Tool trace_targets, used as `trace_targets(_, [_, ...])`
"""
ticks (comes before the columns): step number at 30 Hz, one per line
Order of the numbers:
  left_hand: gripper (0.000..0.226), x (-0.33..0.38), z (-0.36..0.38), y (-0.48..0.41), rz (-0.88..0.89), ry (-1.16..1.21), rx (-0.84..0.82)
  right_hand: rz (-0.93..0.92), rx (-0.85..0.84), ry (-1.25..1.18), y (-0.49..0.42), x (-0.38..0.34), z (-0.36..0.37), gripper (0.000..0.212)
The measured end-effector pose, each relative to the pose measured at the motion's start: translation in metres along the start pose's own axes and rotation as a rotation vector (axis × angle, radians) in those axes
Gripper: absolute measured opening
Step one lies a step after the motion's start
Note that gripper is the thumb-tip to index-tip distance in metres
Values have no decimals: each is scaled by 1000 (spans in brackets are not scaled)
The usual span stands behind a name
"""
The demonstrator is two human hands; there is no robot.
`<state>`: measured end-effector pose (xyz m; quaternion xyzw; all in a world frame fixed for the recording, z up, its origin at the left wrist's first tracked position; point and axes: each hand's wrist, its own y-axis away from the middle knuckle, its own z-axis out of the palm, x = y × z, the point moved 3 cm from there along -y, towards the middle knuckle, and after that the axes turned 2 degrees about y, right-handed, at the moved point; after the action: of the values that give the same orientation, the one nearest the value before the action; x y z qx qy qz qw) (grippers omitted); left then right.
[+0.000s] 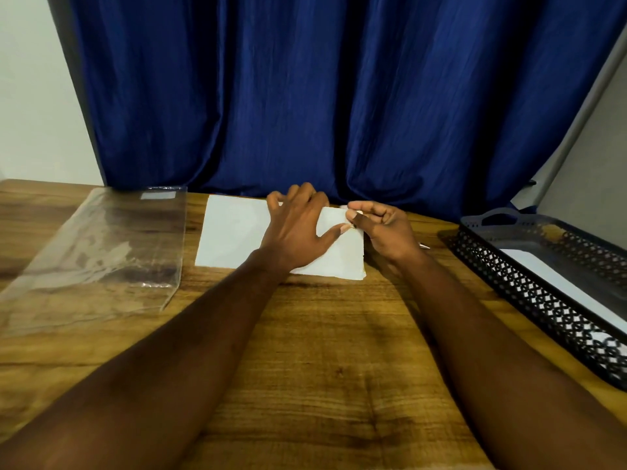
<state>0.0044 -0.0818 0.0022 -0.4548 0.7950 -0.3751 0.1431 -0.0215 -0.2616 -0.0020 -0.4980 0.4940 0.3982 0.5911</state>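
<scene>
A white sheet of paper (230,235) lies flat on the wooden table (312,351), near its far edge. My left hand (295,228) rests on the paper's right half with fingers spread, the thumb stretched toward the right edge. My right hand (383,228) is curled at the paper's right edge, and its thumb and forefinger pinch the upper right corner of the paper. A thin pointed object (424,246) pokes out from behind the right wrist; what it is cannot be told.
A clear plastic sleeve (101,252) lies flat on the left of the table. A black perforated tray (549,300) holding white paper stands on the right. A dark blue curtain (339,96) hangs behind the table.
</scene>
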Motion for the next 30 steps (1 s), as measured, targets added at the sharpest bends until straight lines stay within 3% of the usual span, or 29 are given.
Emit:
trace_targets(7, [59,0,-8,3,-149,20,80,154,242,-234,-6,5,-9,18])
trace_targets(11, [65,-8,-3,8,-408,44,64,166,299,-299,-6,0,-9,15])
trace_targets(17, [90,-18,-5,12,-880,351,-102,165,309,-412,-7,-3,-1,29])
trace_targets(19, [81,-17,-5,12,-932,519,-85,169,293,-412,-6,-3,1,29])
trace_targets(22, [57,-17,1,9,-1017,984,35,190,257,-378,-3,-6,1,20])
trace_targets(27, [56,-27,3,8,-1029,1107,217,210,186,-197,-2,-5,-4,20])
trace_targets(30, [52,-26,2,8,-984,1127,229,233,126,-127,-1,-6,-7,18])
